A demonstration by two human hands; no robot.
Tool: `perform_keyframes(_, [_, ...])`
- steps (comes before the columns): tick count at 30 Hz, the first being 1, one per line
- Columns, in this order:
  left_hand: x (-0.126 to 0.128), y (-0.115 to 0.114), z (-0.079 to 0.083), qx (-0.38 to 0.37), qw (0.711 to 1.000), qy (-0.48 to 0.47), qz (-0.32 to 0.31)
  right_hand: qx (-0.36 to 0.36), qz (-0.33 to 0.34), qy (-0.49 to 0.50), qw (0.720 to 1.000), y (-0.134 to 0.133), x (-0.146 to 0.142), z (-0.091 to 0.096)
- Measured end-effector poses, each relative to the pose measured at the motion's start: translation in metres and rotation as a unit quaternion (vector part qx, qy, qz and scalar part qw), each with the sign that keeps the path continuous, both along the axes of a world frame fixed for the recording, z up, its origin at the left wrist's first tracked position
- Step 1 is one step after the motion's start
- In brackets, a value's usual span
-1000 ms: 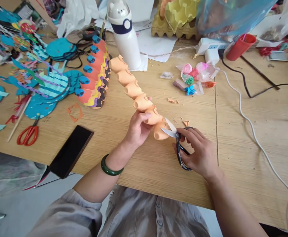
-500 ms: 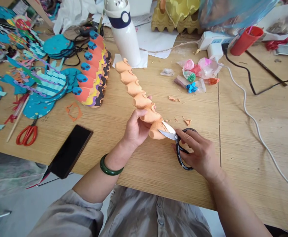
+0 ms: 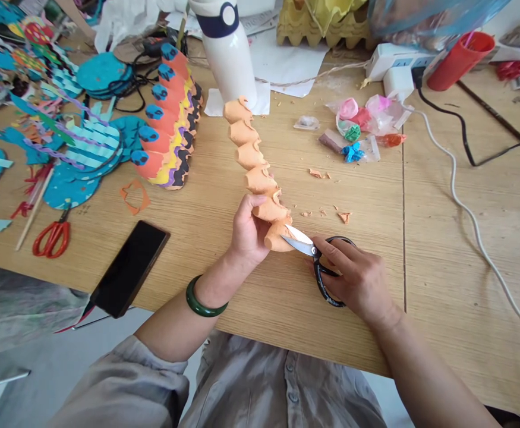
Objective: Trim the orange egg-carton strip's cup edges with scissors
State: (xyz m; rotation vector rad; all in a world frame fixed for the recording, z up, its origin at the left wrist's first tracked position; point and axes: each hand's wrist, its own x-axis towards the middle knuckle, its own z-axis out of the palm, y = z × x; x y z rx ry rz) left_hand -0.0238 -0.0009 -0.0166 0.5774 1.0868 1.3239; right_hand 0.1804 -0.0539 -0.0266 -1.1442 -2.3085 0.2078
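Note:
My left hand (image 3: pixel 247 230) grips the near end of a long orange strip of egg-carton cups (image 3: pixel 251 159) that stretches away across the wooden table (image 3: pixel 442 249). My right hand (image 3: pixel 358 280) holds black-handled scissors (image 3: pixel 317 261) with fingers through the loops. The open silver blades are set on the edge of the nearest orange cup. Small orange trimmings (image 3: pixel 331 211) lie on the table just beyond the blades. A green bangle (image 3: pixel 201 302) is on my left wrist.
A black phone (image 3: pixel 129 267) lies near the front edge at left, with red scissors (image 3: pixel 51 236) beyond it. Painted carton pieces (image 3: pixel 167 125) and teal paper cutouts (image 3: pixel 85 151) fill the left. A white bottle (image 3: pixel 228 50), clay lumps (image 3: pixel 358 128), a red cup (image 3: pixel 459 60), a power strip (image 3: pixel 393 59) and cables (image 3: pixel 469 214) sit at back and right.
The orange strip has swung a little, its far end now nearer the white bottle. The scissor blades have moved onto the nearest cup's edge. The view has shifted slightly.

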Motion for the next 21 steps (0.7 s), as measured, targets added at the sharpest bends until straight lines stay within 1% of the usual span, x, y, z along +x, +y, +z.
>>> perform_keyframes(6, [0.003,0.001,0.000,-0.008,0.999,-0.041,0.021,0.044,-0.005,-0.022,0.999,-0.002,-0.004,0.002])
perform_keyframes(10, [0.002,0.001,-0.001,-0.017,0.999,-0.031,0.022,0.052,-0.012,-0.031,0.998,-0.004,-0.006,0.003])
perform_keyframes(13, [0.001,0.001,-0.003,-0.008,1.000,-0.021,0.014,0.056,-0.021,-0.034,0.998,-0.005,-0.006,0.001])
perform_keyframes(16, [0.000,0.001,-0.003,0.006,0.999,-0.040,0.015,0.059,-0.022,-0.028,0.998,-0.005,-0.008,-0.001])
perform_keyframes(21, [0.004,0.000,0.004,-0.004,0.991,-0.113,0.067,0.028,-0.028,0.004,0.999,0.001,-0.011,0.001])
